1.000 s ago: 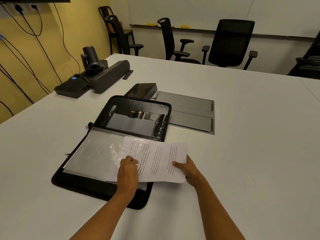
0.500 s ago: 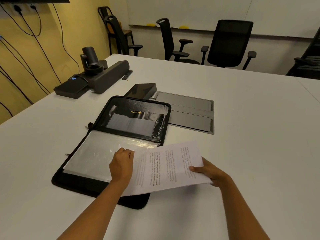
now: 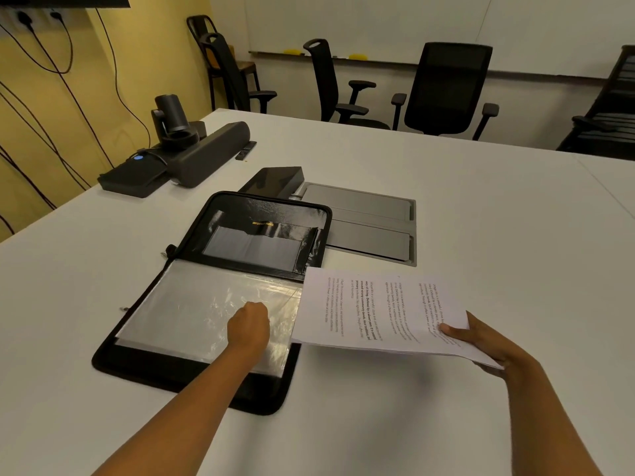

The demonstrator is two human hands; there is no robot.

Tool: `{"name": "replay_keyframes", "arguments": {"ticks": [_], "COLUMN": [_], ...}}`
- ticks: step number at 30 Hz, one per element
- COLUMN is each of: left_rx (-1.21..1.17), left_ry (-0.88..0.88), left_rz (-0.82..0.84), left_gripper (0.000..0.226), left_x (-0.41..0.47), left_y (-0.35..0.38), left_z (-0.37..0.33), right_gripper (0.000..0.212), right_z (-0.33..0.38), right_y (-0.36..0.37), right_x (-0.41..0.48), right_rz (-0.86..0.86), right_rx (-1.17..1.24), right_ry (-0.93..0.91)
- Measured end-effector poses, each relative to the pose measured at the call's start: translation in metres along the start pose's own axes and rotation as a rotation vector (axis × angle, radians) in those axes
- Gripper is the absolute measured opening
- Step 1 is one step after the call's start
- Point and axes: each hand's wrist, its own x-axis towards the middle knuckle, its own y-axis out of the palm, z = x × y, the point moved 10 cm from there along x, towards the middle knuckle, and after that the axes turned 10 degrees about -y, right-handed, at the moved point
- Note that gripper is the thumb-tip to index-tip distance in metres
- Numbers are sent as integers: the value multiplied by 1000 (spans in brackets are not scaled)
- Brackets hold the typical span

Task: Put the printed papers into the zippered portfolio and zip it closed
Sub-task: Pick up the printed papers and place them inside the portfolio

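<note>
A black zippered portfolio [image 3: 264,214] lies open on the white table, its far flap raised and a stack of clear plastic sleeves [image 3: 192,304] on the near half. My left hand [image 3: 249,326] rests on the sleeves near their right edge, fingers curled and seemingly pinching the top sleeve. My right hand [image 3: 481,341] grips the printed papers [image 3: 374,310] by their right end and holds them just above the table, right of the portfolio. The papers' left edge barely overlaps the portfolio's right side.
A grey flush cable hatch [image 3: 367,225] sits in the table behind the portfolio, with a small black box [image 3: 275,178] at its left. A conference camera and speaker bar [image 3: 185,149] stand at the far left. Office chairs [image 3: 446,87] line the far side.
My right hand has drawn the papers to the right, off the portfolio. My left hand let go of the papers and now rests on the plastic sleeves.
</note>
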Motion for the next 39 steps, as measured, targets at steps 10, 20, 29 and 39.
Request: {"name": "replay_keyframes", "arguments": {"ticks": [10, 20, 29, 39], "left_rx": [412, 39, -134, -30], "left_ry": [233, 136, 208, 224], "left_rz": [53, 21, 155, 311], "left_gripper": [34, 26, 50, 75], "left_x": [-5, 14, 11, 16], "left_y": [29, -7, 0, 6], "left_z": [-63, -63, -58, -47], "right_gripper": [91, 97, 58, 57], "right_z": [-12, -6, -1, -13], "right_y": [-5, -1, 21, 12], "right_x": [4, 16, 39, 46], "right_rz": [-9, 40, 119, 66], "right_rx": [-50, -150, -155, -198], "right_ry": [68, 82, 98, 151]}}
